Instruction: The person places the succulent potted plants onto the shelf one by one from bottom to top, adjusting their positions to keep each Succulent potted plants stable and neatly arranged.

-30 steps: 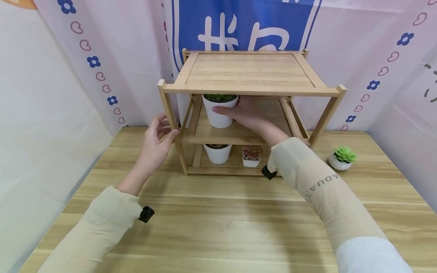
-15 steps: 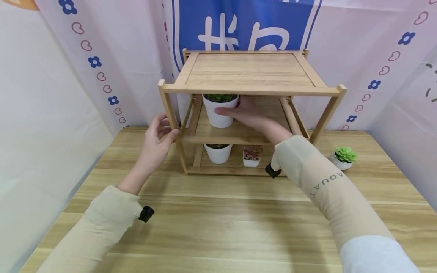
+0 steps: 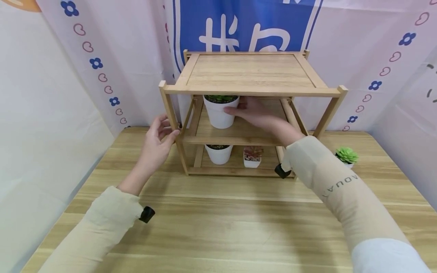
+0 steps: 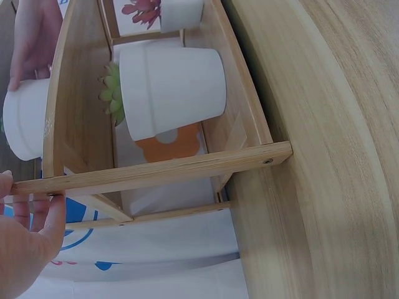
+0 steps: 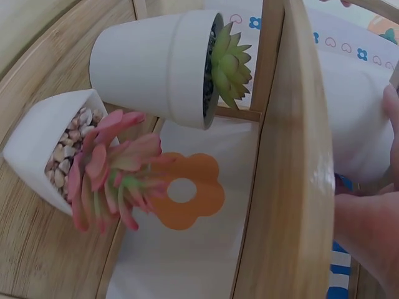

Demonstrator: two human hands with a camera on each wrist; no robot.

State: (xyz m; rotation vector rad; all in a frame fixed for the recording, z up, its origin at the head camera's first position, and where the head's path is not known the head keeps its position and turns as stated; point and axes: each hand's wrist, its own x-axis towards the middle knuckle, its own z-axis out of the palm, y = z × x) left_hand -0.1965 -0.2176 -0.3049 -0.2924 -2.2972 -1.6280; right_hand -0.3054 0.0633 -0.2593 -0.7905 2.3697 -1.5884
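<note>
A wooden shelf rack (image 3: 252, 72) with three tiers stands on the table. My left hand (image 3: 158, 138) holds its front left post, thumb on the near side and fingers behind, as the left wrist view (image 4: 28, 243) also shows. On the middle tier stands a white pot (image 3: 220, 113) with a green succulent, its top partly hidden by the upper board. My right hand (image 3: 257, 113) reaches in from the right, its thumb over the pot's right side and its fingers loosely spread beside it. Below are another white succulent pot (image 5: 149, 68) and a small pot with a pink succulent (image 5: 112, 168).
A small green succulent (image 3: 346, 155) in a white pot sits on the table right of the rack, partly covered by the right sleeve (image 3: 327, 178). Behind the rack hangs a printed curtain (image 3: 136, 45). The upper board lies close over the right hand.
My right hand and forearm have drawn back to the right, the thumb sliding across the pot toward its edge. The pot stays in place on the middle tier. My left hand keeps its hold.
</note>
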